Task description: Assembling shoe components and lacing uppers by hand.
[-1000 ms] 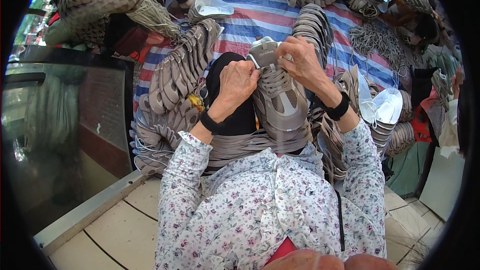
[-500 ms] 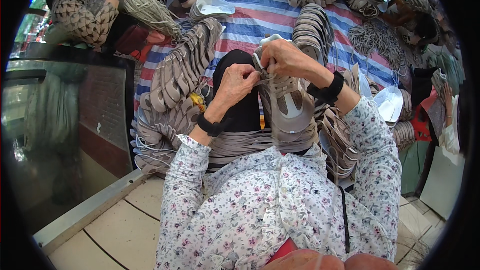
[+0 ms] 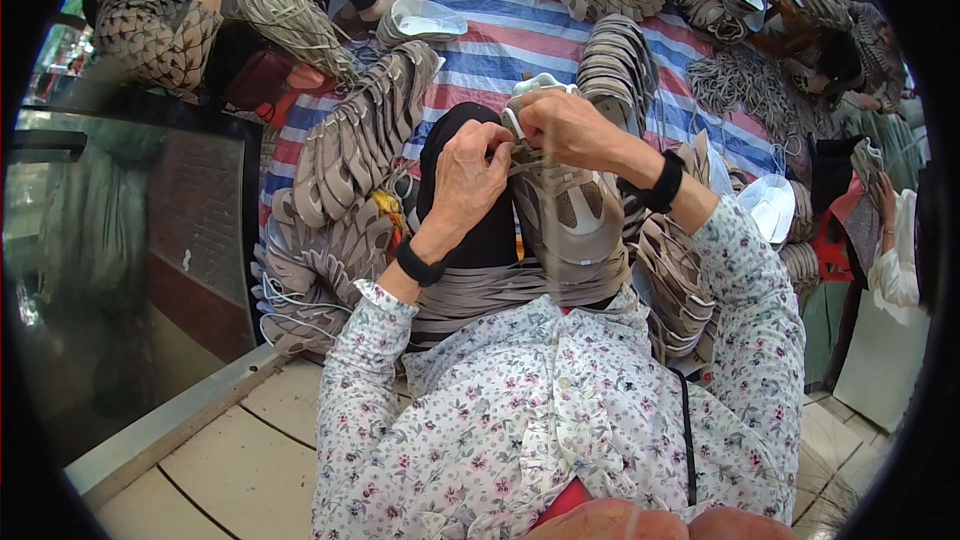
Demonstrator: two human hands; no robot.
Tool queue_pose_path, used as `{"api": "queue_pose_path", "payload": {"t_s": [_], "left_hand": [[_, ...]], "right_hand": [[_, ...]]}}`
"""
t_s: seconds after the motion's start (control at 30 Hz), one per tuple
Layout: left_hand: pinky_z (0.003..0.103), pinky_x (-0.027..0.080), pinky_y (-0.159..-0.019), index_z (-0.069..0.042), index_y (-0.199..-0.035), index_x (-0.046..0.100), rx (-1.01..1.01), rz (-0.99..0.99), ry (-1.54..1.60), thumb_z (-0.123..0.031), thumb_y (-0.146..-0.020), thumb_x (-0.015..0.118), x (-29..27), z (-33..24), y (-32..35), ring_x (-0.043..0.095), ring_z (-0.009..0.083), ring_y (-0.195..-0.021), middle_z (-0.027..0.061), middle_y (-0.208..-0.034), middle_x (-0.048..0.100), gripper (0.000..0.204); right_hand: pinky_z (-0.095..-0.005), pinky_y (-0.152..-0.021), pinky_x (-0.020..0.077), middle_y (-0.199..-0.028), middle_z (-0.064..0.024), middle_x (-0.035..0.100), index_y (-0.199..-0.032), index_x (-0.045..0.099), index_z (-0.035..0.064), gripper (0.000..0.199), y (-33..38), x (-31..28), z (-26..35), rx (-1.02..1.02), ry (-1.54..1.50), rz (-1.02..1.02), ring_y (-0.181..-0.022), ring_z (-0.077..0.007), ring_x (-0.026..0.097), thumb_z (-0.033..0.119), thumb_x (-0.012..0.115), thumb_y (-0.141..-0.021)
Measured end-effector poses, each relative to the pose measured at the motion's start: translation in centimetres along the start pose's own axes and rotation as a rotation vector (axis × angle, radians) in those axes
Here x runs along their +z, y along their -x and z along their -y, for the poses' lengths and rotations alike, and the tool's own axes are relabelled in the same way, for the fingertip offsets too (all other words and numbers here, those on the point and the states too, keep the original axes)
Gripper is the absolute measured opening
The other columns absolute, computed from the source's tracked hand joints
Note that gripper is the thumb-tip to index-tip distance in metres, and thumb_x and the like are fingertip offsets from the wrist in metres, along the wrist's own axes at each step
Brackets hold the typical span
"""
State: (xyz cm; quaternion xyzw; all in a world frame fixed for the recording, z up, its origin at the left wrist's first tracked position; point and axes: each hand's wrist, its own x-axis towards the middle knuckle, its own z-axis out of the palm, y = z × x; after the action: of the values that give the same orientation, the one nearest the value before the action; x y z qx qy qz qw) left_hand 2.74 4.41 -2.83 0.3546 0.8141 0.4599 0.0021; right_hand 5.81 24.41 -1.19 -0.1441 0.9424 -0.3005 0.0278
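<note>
A taupe and white shoe upper [image 3: 577, 230] with mesh patches lies across my lap, its toe end toward me. At its left edge my left hand [image 3: 466, 183] is closed in a pinch, with a thin beige shoelace [image 3: 522, 169] at the fingertips. My right hand [image 3: 578, 130] is bent over the far end of the upper, its fingers closed on the edge by the lace holes. Those fingers partly hide the opening and the laces there. A bundle of beige laces [image 3: 478, 308] rests over my lap, below both hands.
Stacked shoe uppers [image 3: 365, 130] stand to the left, with another stack [image 3: 617, 60] beyond my right hand. A striped sheet [image 3: 505, 40] covers the floor ahead. A co-worker's patterned sleeve [image 3: 150, 35] is at far left; a glass door [image 3: 120, 240] stands nearer.
Both hands stay at the upper's lacing. My left hand's fingers have drawn slightly closer to the lace holes, and the lace stretch between the hands shows less. The view has shifted slightly.
</note>
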Motion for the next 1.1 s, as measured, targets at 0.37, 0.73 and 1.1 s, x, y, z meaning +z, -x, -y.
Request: {"api": "queue_pose_path", "payload": {"t_s": [0.37,0.73,1.1], "left_hand": [[0.036,0.048,-0.060,-0.002,-0.089,0.064,0.036,0.114,-0.117,-0.019,-0.079,0.076,0.9,-4.1,-0.5,0.057,0.0206,-0.062,0.0071,-0.087,0.055,0.024],[0.020,0.039,-0.047,0.002,-0.094,0.060,-0.504,0.338,0.532,-0.007,-0.090,0.066,-0.8,-2.5,-1.8,0.050,0.0048,-0.051,-0.0015,-0.064,0.054,0.012],[0.023,0.039,-0.050,0.000,-0.096,0.066,0.013,0.361,0.136,-0.008,-0.092,0.065,-2.3,-0.1,-1.8,0.048,0.0058,-0.055,-0.0007,-0.071,0.057,0.009]], "right_hand": [[-0.0203,-0.058,0.0513,-0.079,0.0026,0.059,-0.089,0.061,0.0044,0.016,2.8,-7.7,-3.0,0.434,-0.942,-0.217,-0.065,-0.0057,0.059,0.018,0.067,-0.094],[-0.0280,-0.078,0.0587,-0.105,-0.0116,0.063,-0.104,0.057,0.0040,0.013,3.8,-4.3,-3.4,0.379,-1.800,-0.389,-0.089,-0.0174,0.067,0.016,0.058,-0.100],[-0.0321,-0.087,0.0533,-0.094,-0.0091,0.063,-0.098,0.059,0.0006,0.014,5.2,-8.6,-10.8,0.214,-1.622,-0.556,-0.089,-0.0194,0.064,0.013,0.053,-0.100]]}}
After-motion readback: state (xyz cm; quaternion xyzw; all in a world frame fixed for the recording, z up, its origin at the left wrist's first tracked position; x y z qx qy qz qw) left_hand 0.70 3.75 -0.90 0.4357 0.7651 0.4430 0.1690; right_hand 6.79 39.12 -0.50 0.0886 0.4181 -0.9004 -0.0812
